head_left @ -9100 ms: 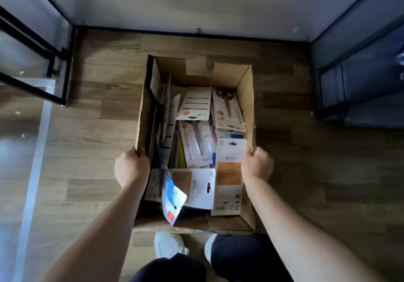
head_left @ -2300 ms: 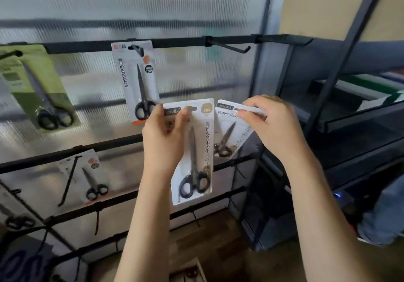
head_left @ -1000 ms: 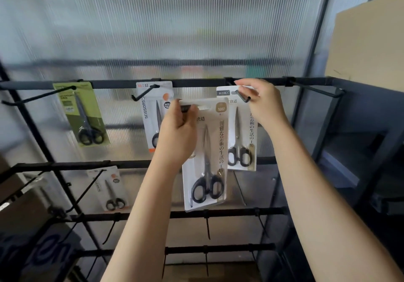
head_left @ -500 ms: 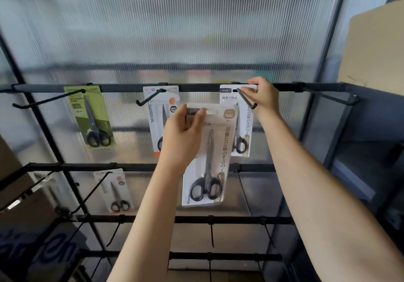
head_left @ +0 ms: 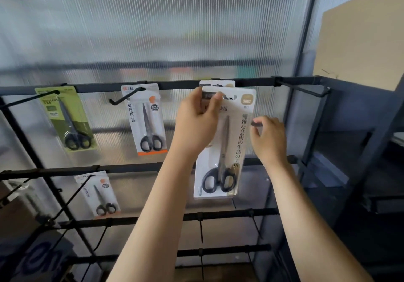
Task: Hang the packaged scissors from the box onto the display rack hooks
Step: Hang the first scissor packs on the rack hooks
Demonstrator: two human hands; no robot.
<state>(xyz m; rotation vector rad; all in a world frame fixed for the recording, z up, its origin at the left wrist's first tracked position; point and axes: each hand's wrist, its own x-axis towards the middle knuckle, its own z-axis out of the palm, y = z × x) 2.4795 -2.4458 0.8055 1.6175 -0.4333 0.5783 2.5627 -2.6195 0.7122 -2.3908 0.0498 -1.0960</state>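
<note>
Left hand: the person's left hand is pinching the top edge of a white scissors pack, thumb on the front by the hang slot, holding it up at the top rail.
Right hand: the right hand is hovering just right of that pack, fingers loosely curled and grasping nothing; a small dark object is showing at its fingertips, probably a hook end, though it is hard to tell.
Pack behind: another carded pack is hanging directly behind the held one, only its top strip peeking out.
Progress: three more packs are already hanging, a green pack and a white-and-orange pack on the top rail, and a smaller pack on the rail below; the held pack appears not yet threaded on a hook, and a free hook is waiting at far right.
Hidden: the box is lying out of view, so how many packs are remaining is impossible to tell; the hook behind the held pack is being covered by the card.
</note>
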